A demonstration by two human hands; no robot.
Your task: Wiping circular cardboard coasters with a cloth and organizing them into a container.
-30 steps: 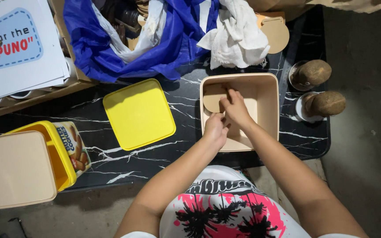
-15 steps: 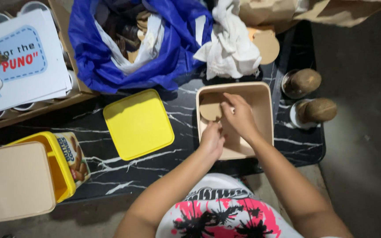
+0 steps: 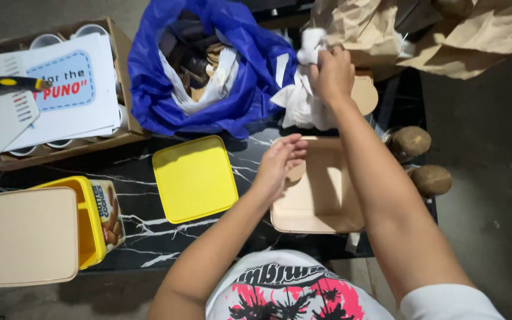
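The right hand [image 3: 333,74] is gripping the white cloth [image 3: 303,104] behind the beige container [image 3: 321,204]; the left hand [image 3: 280,163], fingers loosely open, is hovering over it. A firm, bunched grip is advisable.

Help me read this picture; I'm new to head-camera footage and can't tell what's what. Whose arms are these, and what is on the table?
The camera sits on a person's head and looks down, so both bare arms are the wearer's own. The right hand grips a white cloth beside a blue plastic bag. The left hand hovers, fingers loose, over an open beige container. On the black marble-patterned table also lie a yellow lid, a yellow box with a beige lid leaning on it, and a biscuit packet.
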